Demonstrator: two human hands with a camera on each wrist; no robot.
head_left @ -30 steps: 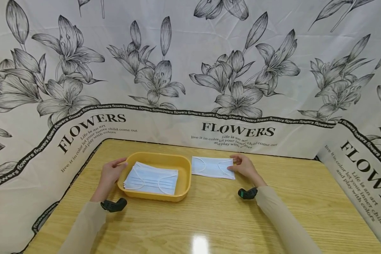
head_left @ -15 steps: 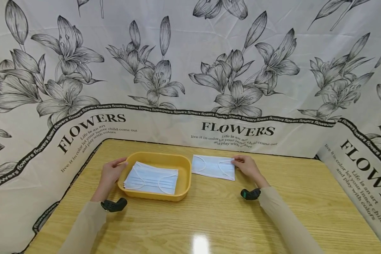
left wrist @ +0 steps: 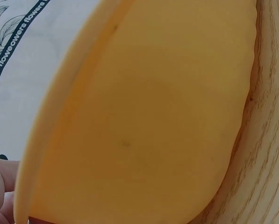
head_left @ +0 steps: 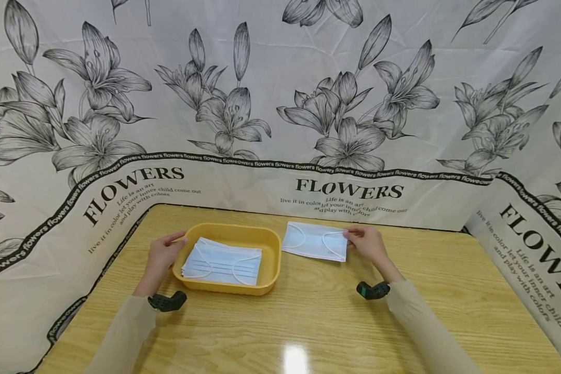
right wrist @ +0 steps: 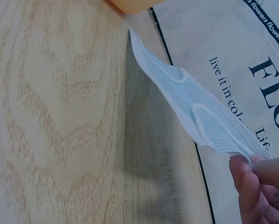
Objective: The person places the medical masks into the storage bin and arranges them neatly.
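Observation:
A single pale blue face mask (head_left: pixel 314 241) is held just right of a yellow tray (head_left: pixel 271 248). My right hand (head_left: pixel 367 245) pinches the mask's right edge; in the right wrist view the mask (right wrist: pixel 195 109) hangs lifted off the wood, with my fingertips (right wrist: pixel 251 175) gripping its end. My left hand (head_left: pixel 164 253) grips the tray's left rim, thumb over the edge. A stack of blue masks (head_left: pixel 222 262) with white ear loops lies in the tray. The left wrist view is filled by the tray's outer wall (left wrist: pixel 144 121).
The wooden table (head_left: pixel 318 327) is enclosed at the back and sides by a flower-printed cloth (head_left: pixel 271 104) with black lettering. Black wrist cameras sit on both beige sleeves.
My right hand has raised the single mask off the table and drawn it slightly up and right. The left hand and tray have stayed put.

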